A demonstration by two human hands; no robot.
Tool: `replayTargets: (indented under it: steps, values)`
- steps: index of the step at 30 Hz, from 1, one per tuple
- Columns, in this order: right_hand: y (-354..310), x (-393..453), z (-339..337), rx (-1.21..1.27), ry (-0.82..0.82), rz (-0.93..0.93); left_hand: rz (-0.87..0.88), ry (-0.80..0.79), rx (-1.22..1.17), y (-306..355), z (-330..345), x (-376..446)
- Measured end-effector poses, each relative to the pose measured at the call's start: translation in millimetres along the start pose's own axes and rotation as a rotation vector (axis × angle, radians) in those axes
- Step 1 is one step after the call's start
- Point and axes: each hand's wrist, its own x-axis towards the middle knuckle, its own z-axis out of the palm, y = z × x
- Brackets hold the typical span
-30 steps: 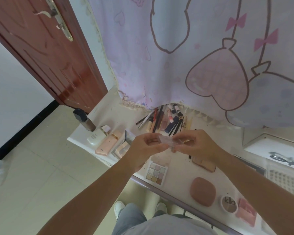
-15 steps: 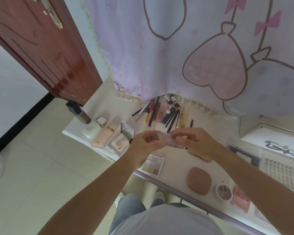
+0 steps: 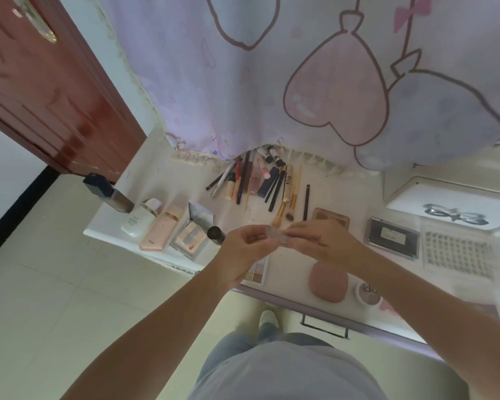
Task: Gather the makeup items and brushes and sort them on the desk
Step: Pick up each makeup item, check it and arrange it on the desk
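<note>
A small clear plastic case (image 3: 277,234) is held above the white desk (image 3: 162,180) between both hands. My left hand (image 3: 243,252) pinches its left end and my right hand (image 3: 321,241) pinches its right end. Behind the hands lies a bundle of pencils, brushes and tubes (image 3: 260,180). At the desk's left stand a dark-capped foundation bottle (image 3: 107,193), a white bottle (image 3: 139,220), a pink bottle (image 3: 162,228) and an open mirrored compact (image 3: 192,233). An eyeshadow palette (image 3: 257,272) shows partly under my left wrist.
A pink round compact (image 3: 328,281), a small round pot (image 3: 368,294), a brown blush palette (image 3: 331,217) and a black case (image 3: 391,236) lie right of the hands. A white grid tray (image 3: 456,252) sits far right. A pink curtain (image 3: 272,67) hangs behind; a red door (image 3: 41,82) stands left.
The view has tilted down and shifted a little. Both hands keep holding the clear case in about the same place over the desk.
</note>
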Motion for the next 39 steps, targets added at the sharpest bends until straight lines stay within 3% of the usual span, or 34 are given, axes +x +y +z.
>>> replayTargets:
  steps: [13, 17, 20, 25, 33, 39]
  values:
    - [-2.8, -47.1, 22.7, 0.129, -0.031, 0.259, -0.159, -0.127, -0.015, -31.9, 14.5, -18.4]
    - [15.8, -54.0, 18.2, 0.236, 0.012, 0.421, -0.154, -0.054, -0.087, -43.9, 26.9, -20.0]
    - [37.3, -56.0, 12.1, 0.268, -0.091, 0.429, -0.186, -0.013, -0.110, -52.4, 39.4, -20.0]
    - [74.5, -44.0, 2.2, 0.397, -0.072, 0.556, -0.267, 0.253, -0.161, -75.4, 52.3, -16.1]
    - [99.2, -14.0, 30.3, 0.339, -0.222, 0.492, -0.307, 0.974, -0.194, -130.9, 81.6, -19.4]
    - [102.0, -5.9, 31.4, 0.101, -0.261, 0.346, -0.319, 1.180, -0.114, -133.8, 94.5, -9.4]
